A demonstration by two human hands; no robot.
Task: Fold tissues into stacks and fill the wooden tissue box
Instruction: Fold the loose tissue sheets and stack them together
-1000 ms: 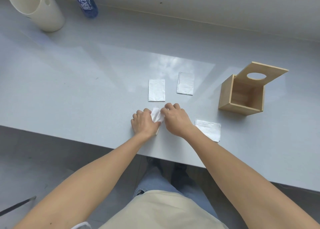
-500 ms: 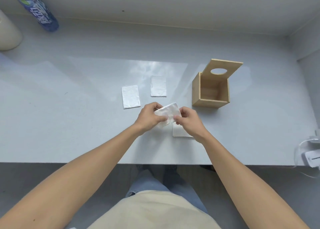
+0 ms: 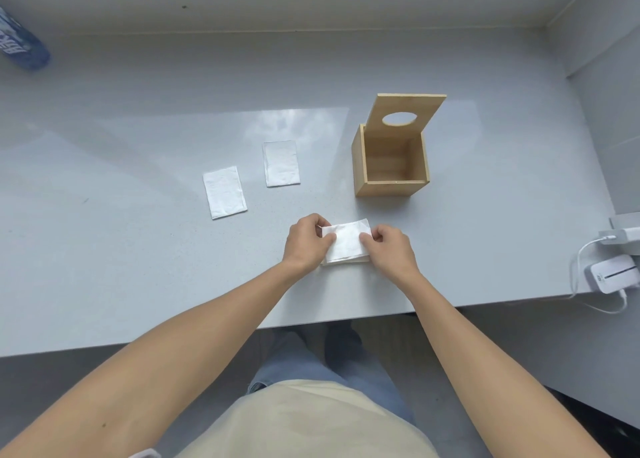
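Tissue sits between the two hands in the middle of the frame, its long side running left to right, lying on another folded piece that peeks out below. Left hand pinches its left end and right hand pinches its right end. Box stands just up and to the right, lid tipped back, inside bare wood. I think the right hand is nearer to it. Two more folded tissues lie to the upper left.

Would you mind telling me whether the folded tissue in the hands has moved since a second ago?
Yes: the held tissue went rightward onto the tissue nearest the wooden box.
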